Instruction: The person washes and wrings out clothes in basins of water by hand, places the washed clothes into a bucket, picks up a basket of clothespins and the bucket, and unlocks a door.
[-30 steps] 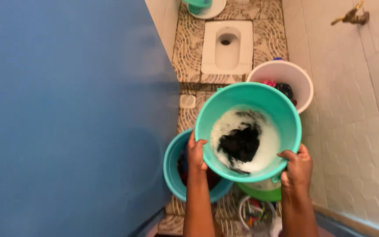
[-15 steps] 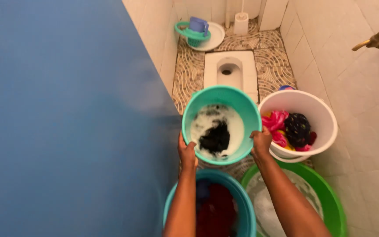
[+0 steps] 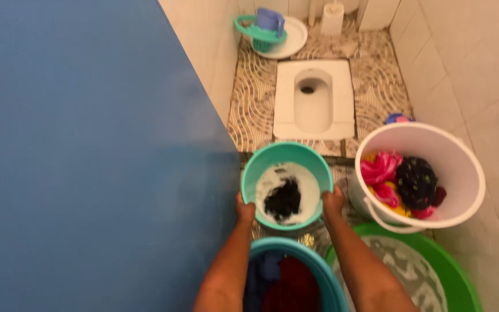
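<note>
Two bare forearms are seen entering from the near edge, with no sleeves, watch, bracelets or rings worn on them. The left hand (image 3: 245, 211) and the right hand (image 3: 332, 203) are uncovered, without gloves; the fingers are mostly hidden from view.

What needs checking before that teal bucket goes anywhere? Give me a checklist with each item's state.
1. Both hands on the bucket: ok. Left hand and right hand grip opposite sides of the teal bucket at its rim.
2. Bucket level: ok, the foamy water sits evenly around the dark cloth.
3. Bucket resting on the floor or held just above it: cannot tell.
4. Room on the right: not ok, the white bucket of coloured clothes stands close beside it.
5. Room towards the person: not ok, the blue bucket and the green basin crowd in.
6. Floor ahead: ok, patterned tiles lie bare up to the squat toilet.
</note>
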